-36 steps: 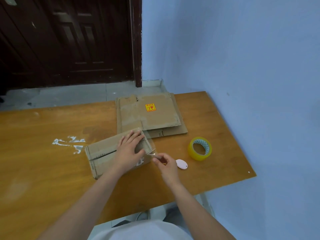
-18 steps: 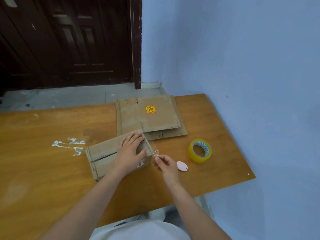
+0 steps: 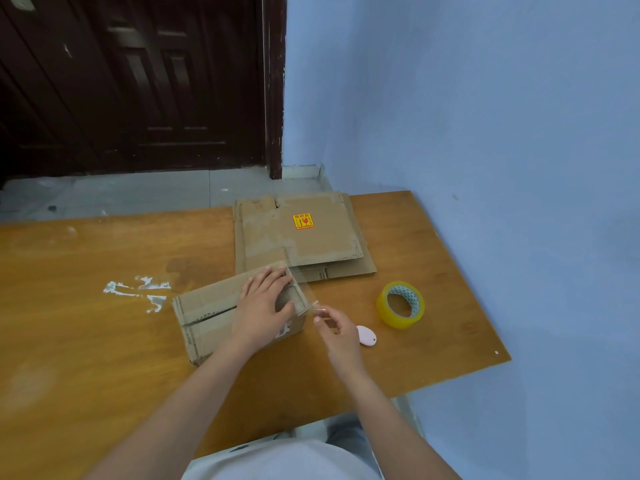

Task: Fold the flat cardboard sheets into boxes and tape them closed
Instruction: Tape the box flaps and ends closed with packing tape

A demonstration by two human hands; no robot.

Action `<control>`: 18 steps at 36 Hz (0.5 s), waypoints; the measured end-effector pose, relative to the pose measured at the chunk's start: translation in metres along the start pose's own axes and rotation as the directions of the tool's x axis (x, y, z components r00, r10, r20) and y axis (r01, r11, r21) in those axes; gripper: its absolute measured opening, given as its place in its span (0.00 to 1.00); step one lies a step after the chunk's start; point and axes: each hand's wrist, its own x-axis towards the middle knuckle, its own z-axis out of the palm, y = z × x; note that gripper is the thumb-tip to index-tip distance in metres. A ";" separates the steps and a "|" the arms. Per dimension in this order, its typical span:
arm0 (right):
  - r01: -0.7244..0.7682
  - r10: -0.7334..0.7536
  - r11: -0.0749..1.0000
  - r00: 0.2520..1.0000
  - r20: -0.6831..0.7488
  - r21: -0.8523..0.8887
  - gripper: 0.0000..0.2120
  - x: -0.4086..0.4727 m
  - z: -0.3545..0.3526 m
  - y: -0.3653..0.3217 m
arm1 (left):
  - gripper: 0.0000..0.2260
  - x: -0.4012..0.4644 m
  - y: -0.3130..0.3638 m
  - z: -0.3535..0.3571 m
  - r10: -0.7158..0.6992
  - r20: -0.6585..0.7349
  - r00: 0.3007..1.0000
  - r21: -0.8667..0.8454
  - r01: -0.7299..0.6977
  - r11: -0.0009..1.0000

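Box (image 3: 221,313) under flat left hand (image 3: 263,306), as before; right hand (image 3: 337,327) pinching clear tape (image 3: 304,289), unchanged; roll (image 3: 400,304) beside.

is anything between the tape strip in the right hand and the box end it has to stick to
Nothing visible. The right hand pinches the tape strip beside the open end of the box. The left hand rests on top of the box, not over that end. The roll and pink cutter lie off to the right.
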 end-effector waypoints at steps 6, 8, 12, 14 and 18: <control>0.062 -0.063 0.998 0.997 -0.037 -0.015 0.11 -0.002 0.000 -0.001 | 0.28 0.000 0.000 -0.001 0.001 0.011 1.000 -0.005 -0.001 1.000; 0.058 -0.059 0.998 0.997 -0.049 -0.020 0.10 -0.001 0.000 0.000 | 0.27 0.000 0.000 -0.001 0.001 0.006 1.000 -0.005 -0.001 1.000; 0.014 -0.013 1.000 0.998 -0.058 0.005 0.04 0.001 0.002 0.001 | 0.27 0.000 0.001 -0.001 0.001 -0.001 1.000 -0.009 -0.001 1.000; -0.009 0.011 0.999 0.998 -0.065 0.033 0.03 0.001 0.003 0.000 | 0.28 0.000 0.001 -0.001 0.001 0.006 1.000 -0.003 -0.001 1.000; -0.049 0.056 0.995 0.996 -0.074 0.086 0.07 0.000 0.005 -0.006 | 0.30 0.000 0.002 -0.001 -0.021 0.003 1.000 0.003 0.021 1.000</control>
